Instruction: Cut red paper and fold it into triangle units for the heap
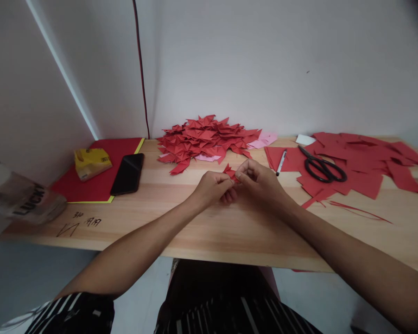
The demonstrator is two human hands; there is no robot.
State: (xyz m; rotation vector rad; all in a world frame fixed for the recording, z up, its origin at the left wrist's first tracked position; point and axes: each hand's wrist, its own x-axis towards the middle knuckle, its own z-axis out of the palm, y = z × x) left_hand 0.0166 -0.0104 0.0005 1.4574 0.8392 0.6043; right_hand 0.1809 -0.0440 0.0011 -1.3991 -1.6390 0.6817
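Between my two hands is a small folded piece of red paper (231, 172), with pointed tips sticking up. My left hand (215, 186) pinches it from the left, thumb and fingers pressed together. From the right, my right hand (259, 180) grips its other side with a bent thumb and forefinger. My fingers cover much of the folded paper, so its full shape is hidden. Just behind my hands lies a heap of folded red paper pieces (207, 137), with some pink paper (263, 139) at its edge.
To the right are black scissors (322, 169) on cut red sheets (360, 162), a marker (281, 162) and thin red strips (360, 211). On the left, a yellow packet (91, 163) and a black phone (128, 174) rest on red card (68, 188), near a clear LUCKY bottle (31, 197).
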